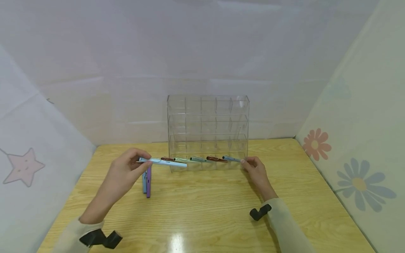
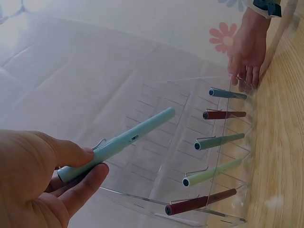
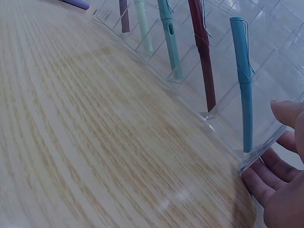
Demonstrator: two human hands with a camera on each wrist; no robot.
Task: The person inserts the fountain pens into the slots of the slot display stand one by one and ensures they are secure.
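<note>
My left hand [image 1: 121, 172] pinches a light blue pen [image 2: 133, 135] near its clip end, between thumb and fingers. The pen is held nearly level in front of the left part of a clear tiered pen rack [image 1: 168, 119]. At the rack's lower right corner, my right hand [image 1: 255, 172] grips the side wall, thumb on one side and fingers on the other. Close to that thumb, a blue pen [image 3: 244, 90] leans in the end slot of the bottom row. Beside it stand a dark red pen [image 3: 202, 52], a green pen [image 3: 170, 42], a pale green pen [image 2: 213, 172] and another dark red pen [image 2: 202, 204].
A purple pen [image 1: 148, 184] and a blue pen [image 1: 144, 182] lie side by side on the wooden table [image 1: 196, 211], below my left hand. The rack's upper tiers hold no pens. Pale cloth walls [image 1: 202, 52] surround the table at the back and sides.
</note>
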